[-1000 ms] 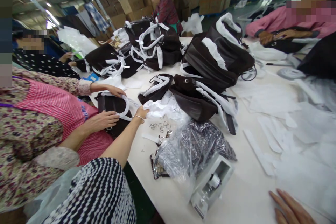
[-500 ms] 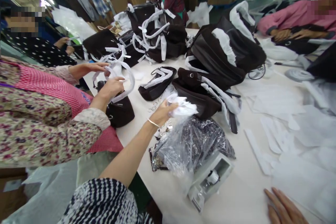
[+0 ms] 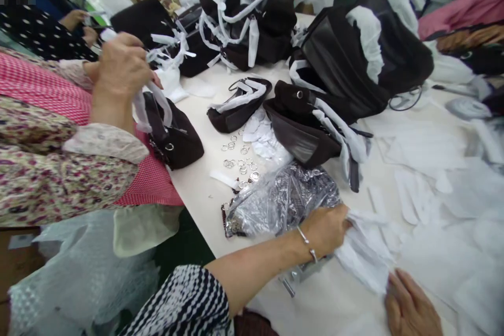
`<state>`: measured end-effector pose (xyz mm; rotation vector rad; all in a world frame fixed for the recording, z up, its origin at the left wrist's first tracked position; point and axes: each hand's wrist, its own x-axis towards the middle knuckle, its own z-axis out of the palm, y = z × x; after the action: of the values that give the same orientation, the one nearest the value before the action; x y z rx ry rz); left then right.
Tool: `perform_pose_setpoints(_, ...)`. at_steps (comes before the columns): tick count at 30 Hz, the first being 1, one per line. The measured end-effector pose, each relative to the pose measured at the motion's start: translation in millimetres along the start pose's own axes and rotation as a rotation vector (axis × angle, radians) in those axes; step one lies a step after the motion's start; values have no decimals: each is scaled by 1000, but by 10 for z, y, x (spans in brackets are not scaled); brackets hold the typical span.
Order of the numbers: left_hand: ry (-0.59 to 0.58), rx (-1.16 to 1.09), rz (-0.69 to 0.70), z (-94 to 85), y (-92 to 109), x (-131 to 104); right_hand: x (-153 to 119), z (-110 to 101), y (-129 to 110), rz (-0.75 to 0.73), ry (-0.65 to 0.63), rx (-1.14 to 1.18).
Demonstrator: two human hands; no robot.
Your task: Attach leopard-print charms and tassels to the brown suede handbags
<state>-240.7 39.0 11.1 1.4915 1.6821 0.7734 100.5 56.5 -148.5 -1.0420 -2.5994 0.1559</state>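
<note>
My left hand (image 3: 328, 228), wearing a bracelet, is closed on the upper edge of a crumpled sheet of white tissue paper (image 3: 362, 254). The sheet hangs slanting between my two hands above the table. At its lower right corner is my right hand (image 3: 413, 302), the fingers bent in and pinching the edge. Under my left wrist lies a clear plastic bag (image 3: 283, 202) of dark, shiny pieces. My left hand and forearm mostly cover the grey tape dispenser (image 3: 293, 278) behind them.
Several metal rings (image 3: 242, 164) and a crumpled white wad (image 3: 262, 134) lie on the white table (image 3: 197, 194). Dark handbags (image 3: 311, 126) with wrapped handles stand beyond. Flat white sheets (image 3: 464, 231) spread at right. At left, a co-worker's hand (image 3: 122, 68) holds a wrapped bag handle.
My left hand has come from the rings rightward and nearer, across the plastic bag. A white wad now lies by the handbags. The tissue sheet is now between my hands. The view has tilted down.
</note>
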Motion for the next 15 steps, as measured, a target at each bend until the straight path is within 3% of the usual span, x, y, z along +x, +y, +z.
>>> perform_pose_setpoints(2,47,-47,-124,-104,13,-8,70,-54,-98,-6,-1,-15)
perform_pose_setpoints(5,111,-362,-230,-389,31,-79,128,-100,-174,4,11,-24)
perform_pose_setpoints(9,245,-794,-207,-1136,-165,-339,106,-95,-142,13,-4,-10)
perform_pose_setpoints(12,479,-634,-260,-1781,-472,-556,87,-67,-92,-1,-4,13)
perform_pose_setpoints(15,625,-443,-351,-2134,-797,-691,97,-37,-64,13,18,30)
